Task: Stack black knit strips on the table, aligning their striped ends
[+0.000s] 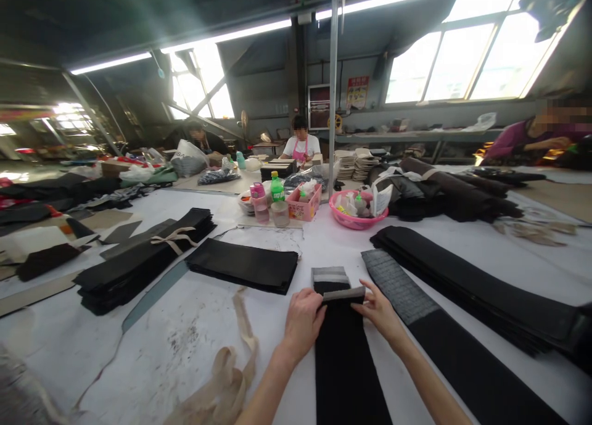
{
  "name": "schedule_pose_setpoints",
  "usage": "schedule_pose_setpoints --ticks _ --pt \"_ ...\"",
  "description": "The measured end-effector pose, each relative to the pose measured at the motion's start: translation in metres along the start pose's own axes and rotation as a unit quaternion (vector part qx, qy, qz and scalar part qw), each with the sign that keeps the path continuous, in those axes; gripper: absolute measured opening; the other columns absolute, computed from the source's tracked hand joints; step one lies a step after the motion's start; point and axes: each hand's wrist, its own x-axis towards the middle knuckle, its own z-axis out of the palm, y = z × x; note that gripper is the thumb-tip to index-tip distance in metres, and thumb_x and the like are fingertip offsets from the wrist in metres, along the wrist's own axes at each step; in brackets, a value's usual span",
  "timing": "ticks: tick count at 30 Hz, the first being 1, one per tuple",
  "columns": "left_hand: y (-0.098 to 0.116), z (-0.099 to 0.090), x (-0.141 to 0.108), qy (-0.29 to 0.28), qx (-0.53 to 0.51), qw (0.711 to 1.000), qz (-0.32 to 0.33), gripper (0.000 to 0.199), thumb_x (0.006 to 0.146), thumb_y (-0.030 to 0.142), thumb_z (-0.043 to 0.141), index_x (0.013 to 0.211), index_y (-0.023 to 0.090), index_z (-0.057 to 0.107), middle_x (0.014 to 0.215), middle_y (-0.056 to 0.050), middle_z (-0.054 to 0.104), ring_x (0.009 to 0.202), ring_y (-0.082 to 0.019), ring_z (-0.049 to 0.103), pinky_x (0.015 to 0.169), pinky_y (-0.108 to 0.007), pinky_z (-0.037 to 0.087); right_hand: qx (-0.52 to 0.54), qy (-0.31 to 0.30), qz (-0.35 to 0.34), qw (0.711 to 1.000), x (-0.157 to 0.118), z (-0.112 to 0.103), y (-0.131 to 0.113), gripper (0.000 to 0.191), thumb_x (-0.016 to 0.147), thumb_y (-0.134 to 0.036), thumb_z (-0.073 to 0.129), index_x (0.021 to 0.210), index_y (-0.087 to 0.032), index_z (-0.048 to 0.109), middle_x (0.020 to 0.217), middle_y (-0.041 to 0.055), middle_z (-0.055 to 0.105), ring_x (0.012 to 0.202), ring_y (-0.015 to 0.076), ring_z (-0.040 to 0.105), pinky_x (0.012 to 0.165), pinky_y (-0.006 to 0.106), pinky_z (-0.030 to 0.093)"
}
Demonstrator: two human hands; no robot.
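Note:
A long black fabric strip (345, 363) runs from the bottom edge up the white table in front of me. Its far part is folded over, showing a grey edge, and a grey-striped end (329, 276) lies flat beyond the fold. My left hand (303, 319) pinches the left corner of the fold, thumb and fingers closed on it. At the right corner, my right hand (378, 308) holds the fold between thumb and fingertips. Just to the right lies another black strip with a grey quilted-looking patch (402, 289).
Stacked black pieces (243, 264) lie ahead to the left, beside a tied black bundle (148, 258). More long black strips (467, 283) are piled at right. A pink basket (358, 218), a green bottle (277, 187) and a pole (333, 92) stand beyond. Co-workers sit further back.

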Motion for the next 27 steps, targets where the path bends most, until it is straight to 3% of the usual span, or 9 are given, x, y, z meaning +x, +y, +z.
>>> schedule_pose_setpoints --ticks 4,6,10,14,16,19,23,27 --pt "0.0 0.003 -0.008 -0.034 -0.082 0.994 -0.06 0.013 0.09 0.025 0.045 0.094 0.021 0.056 0.079 0.0 0.063 0.073 -0.017 0.058 0.07 -0.027 0.044 0.031 -0.123 0.02 0.992 -0.017 0.005 -0.002 0.045 0.07 -0.042 0.072 0.104 -0.014 0.064 0.091 0.0067 0.071 0.088 0.028 0.066 0.079 0.04 0.053" --pt "-0.003 0.006 -0.01 -0.063 -0.137 0.983 -0.102 0.018 0.086 0.029 0.053 0.102 0.021 0.055 0.079 0.001 0.065 0.071 -0.016 0.059 0.067 -0.026 0.046 -0.005 -0.133 0.032 0.991 -0.025 0.009 -0.002 0.04 0.07 -0.046 0.071 0.094 -0.014 0.069 0.092 0.007 0.072 0.09 0.0303 0.066 0.079 0.041 0.054" --pt "-0.008 0.009 -0.014 -0.127 -0.225 0.955 -0.147 0.032 0.077 0.031 0.064 0.105 0.021 0.053 0.077 0.002 0.065 0.065 -0.015 0.061 0.06 -0.025 0.048 -0.088 -0.072 0.011 0.993 -0.031 0.014 0.004 0.043 0.081 -0.052 0.056 0.097 -0.015 0.071 0.098 0.0077 0.072 0.095 0.0309 0.065 0.081 0.042 0.054" --pt "-0.007 0.013 -0.029 -0.223 -0.324 0.897 -0.201 0.036 0.074 0.034 0.064 0.104 0.019 0.052 0.068 0.004 0.059 0.045 -0.011 0.053 0.042 -0.021 0.043 -0.125 -0.004 -0.029 0.992 -0.034 0.017 0.009 0.043 0.086 -0.05 0.05 0.107 -0.017 0.067 0.109 0.009 0.069 0.101 0.029 0.063 0.088 0.041 0.051" --pt "0.002 0.012 -0.042 -0.236 -0.371 0.869 -0.228 0.038 0.073 0.035 0.065 0.105 0.018 0.052 0.067 0.004 0.059 0.042 -0.01 0.052 0.039 -0.02 0.041 -0.146 0.009 -0.044 0.988 -0.037 0.018 0.008 0.041 0.087 -0.049 0.05 0.107 -0.018 0.066 0.109 0.0087 0.069 0.101 0.0284 0.063 0.09 0.041 0.049" --pt "0.024 0.006 -0.069 -0.219 -0.453 0.831 -0.237 0.045 0.07 0.033 0.069 0.109 0.018 0.053 0.077 0.0 0.063 0.057 -0.014 0.06 0.048 -0.023 0.047 -0.139 0.0 -0.047 0.989 -0.043 0.018 0.005 0.039 0.087 -0.049 0.048 0.105 -0.019 0.066 0.105 0.0071 0.07 0.099 0.0272 0.063 0.088 0.039 0.05" --pt "0.053 -0.001 -0.111 -0.232 -0.577 0.748 -0.234 0.053 0.067 0.031 0.074 0.115 0.02 0.056 0.094 -0.003 0.067 0.085 -0.021 0.065 0.076 -0.033 0.052 -0.153 0.003 -0.018 0.988 -0.047 0.014 0.001 0.038 0.087 -0.052 0.046 0.093 -0.019 0.064 0.092 0.0059 0.07 0.088 0.026 0.064 0.076 0.035 0.051" --pt "0.06 0.009 -0.146 -0.232 -0.625 0.7 -0.258 0.052 0.062 0.039 0.078 0.107 0.017 0.062 0.091 -0.006 0.069 0.091 -0.026 0.065 0.087 -0.039 0.048 -0.187 0.02 -0.01 0.982 -0.045 0.015 0.002 0.037 0.082 -0.055 0.049 0.07 -0.021 0.054 0.069 0.0027 0.061 0.069 0.0217 0.057 0.063 0.032 0.046"
